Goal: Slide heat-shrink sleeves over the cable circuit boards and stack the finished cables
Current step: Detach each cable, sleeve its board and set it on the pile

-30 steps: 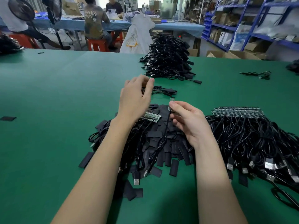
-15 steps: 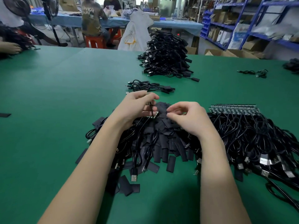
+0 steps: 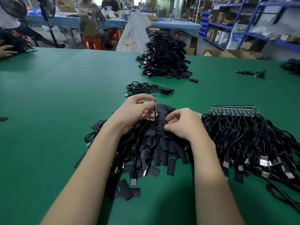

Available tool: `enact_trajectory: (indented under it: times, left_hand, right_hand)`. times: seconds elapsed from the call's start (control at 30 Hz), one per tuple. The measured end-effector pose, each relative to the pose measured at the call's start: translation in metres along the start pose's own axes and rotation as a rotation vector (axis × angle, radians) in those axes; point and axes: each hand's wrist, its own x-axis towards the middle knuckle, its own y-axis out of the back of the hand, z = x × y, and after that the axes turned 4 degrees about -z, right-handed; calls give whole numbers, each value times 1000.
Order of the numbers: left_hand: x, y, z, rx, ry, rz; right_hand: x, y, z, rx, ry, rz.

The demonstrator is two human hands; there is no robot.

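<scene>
A: Left hand?
B: Pinching cable, circuit board upright above sleeve pile.
A: Right hand?
B: Fingers curled into pile on green surface; grip unclear.

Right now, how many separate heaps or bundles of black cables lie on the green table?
6: under the hands; right, with bare boards; small bundle ahead; tall stack; far right; right edge. Far-left one may be off-table.
</scene>
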Motion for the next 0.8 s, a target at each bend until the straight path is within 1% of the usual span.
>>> enact_trajectory:
  times: [0.07, 0.27, 0.6, 0.8]
  left_hand:
    - [0, 0, -1, -15, -2, -10]
    - [-1, -1, 1, -44, -1, -97]
    - [-2, -8, 1, -72, 34, -172]
    - [-3, -15, 3, -77, 60, -259]
  right_hand:
    - [-1, 3, 3, 108, 36, -5]
    - [-6, 18, 12, 586, 250, -44]
    - [-7, 13, 9, 1164, 197, -19]
    - [-8, 14, 7, 1381, 213, -4]
